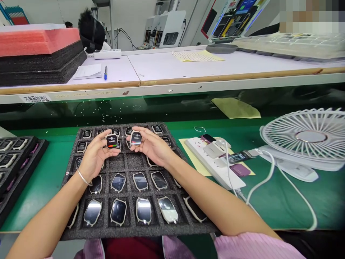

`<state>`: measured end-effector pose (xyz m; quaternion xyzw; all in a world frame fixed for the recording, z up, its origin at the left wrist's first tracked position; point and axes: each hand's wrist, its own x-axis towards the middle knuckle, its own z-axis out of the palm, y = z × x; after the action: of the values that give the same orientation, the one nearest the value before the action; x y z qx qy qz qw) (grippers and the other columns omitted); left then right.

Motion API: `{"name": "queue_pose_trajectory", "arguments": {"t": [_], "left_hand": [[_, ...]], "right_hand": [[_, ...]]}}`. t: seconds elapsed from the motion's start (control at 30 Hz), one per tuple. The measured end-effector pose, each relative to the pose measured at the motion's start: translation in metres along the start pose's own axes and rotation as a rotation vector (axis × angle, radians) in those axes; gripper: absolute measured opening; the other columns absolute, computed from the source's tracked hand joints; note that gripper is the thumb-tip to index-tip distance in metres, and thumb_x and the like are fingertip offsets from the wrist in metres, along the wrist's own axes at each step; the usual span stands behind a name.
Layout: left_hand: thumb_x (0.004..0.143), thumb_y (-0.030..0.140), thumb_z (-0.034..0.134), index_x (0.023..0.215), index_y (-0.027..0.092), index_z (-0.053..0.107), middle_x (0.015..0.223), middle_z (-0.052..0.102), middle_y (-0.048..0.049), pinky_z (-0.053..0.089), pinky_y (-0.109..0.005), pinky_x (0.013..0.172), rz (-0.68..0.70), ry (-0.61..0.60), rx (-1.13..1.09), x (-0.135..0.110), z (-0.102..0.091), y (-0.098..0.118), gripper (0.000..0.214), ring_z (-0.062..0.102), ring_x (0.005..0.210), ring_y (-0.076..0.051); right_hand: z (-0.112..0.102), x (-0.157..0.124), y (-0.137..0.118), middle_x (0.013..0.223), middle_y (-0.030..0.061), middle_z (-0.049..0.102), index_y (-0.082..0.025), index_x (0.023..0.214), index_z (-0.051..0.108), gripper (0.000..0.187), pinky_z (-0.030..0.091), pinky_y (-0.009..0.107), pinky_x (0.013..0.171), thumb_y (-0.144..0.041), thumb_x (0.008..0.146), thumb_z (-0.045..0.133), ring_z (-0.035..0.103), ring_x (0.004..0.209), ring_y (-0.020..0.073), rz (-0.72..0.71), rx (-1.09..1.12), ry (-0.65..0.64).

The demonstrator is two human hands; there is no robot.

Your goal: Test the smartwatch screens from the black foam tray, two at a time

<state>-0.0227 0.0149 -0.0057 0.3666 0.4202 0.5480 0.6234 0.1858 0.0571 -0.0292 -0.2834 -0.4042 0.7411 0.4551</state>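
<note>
My left hand [95, 154] holds a smartwatch body [112, 141] without a strap between thumb and fingers, its lit screen showing text and a red and green bar. A second watch body [136, 138], lit much the same way, is gripped in my right hand [153, 145]. Both are above the far half of a black foam tray [122, 232]. Rows of watch bodies lie in its square pockets; the near ones, such as this dark-screened watch [118, 211], face up, while several far ones show white text. My forearms hide some side pockets.
Another foam tray [40, 144] with watches stands at left. To the right are a power strip [212, 162] with chargers, white cables [269, 176] and a white fan [309, 138]. A raised shelf [159, 72] crosses behind, bearing foam blocks [40, 43], a pen [105, 73] and paper. A person's head [91, 30] shows beyond.
</note>
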Motion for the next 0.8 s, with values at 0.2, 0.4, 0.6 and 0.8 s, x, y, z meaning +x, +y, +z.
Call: {"name": "queue_pose_trajectory", "arguments": {"t": [0.2, 0.4, 0.6, 0.8], "left_hand": [[0.076, 0.03, 0.07, 0.123, 0.018, 0.06, 0.088, 0.071, -0.0019, 0.06, -0.033, 0.065, 0.011, -0.018, 0.086, -0.002, 0.003, -0.004, 0.05, 0.073, 0.065, -0.019], [0.073, 0.03, 0.076, 0.112, 0.018, 0.062, 0.081, 0.066, 0.0017, 0.054, -0.025, 0.054, 0.063, -0.006, 0.266, -0.002, 0.002, -0.01, 0.043, 0.066, 0.053, -0.011], [0.065, 0.02, 0.078, 0.116, 0.02, 0.052, 0.095, 0.064, 0.0012, 0.056, -0.026, 0.061, 0.061, -0.077, 0.334, 0.001, -0.001, -0.013, 0.057, 0.064, 0.058, -0.009], [0.066, 0.019, 0.071, 0.104, 0.022, 0.049, 0.095, 0.061, -0.0005, 0.054, -0.035, 0.071, 0.038, -0.251, 0.695, 0.005, -0.013, -0.013, 0.044, 0.064, 0.07, -0.015]], "right_hand": [[0.005, -0.007, 0.002, 0.093, 0.0036, 0.076, -0.022, 0.112, 0.061, 0.041, 0.048, 0.025, 0.057, -0.031, 0.076, 0.079, 0.067, 0.063, 0.013, -0.037, -0.16, -0.036], [0.002, -0.005, 0.006, 0.091, 0.0035, 0.075, -0.02, 0.107, 0.06, 0.032, 0.046, 0.023, 0.051, -0.027, 0.079, 0.074, 0.065, 0.058, 0.0108, -0.042, -0.224, -0.034], [0.002, -0.006, 0.005, 0.093, 0.0011, 0.068, -0.022, 0.119, 0.055, 0.048, 0.053, 0.028, 0.063, -0.007, 0.074, 0.06, 0.071, 0.069, 0.0144, 0.01, -0.15, -0.065], [-0.006, -0.007, 0.008, 0.098, -0.0001, 0.06, -0.024, 0.127, 0.045, 0.062, 0.055, 0.029, 0.067, -0.007, 0.072, 0.068, 0.069, 0.072, 0.0131, 0.057, -0.32, -0.235]]}}
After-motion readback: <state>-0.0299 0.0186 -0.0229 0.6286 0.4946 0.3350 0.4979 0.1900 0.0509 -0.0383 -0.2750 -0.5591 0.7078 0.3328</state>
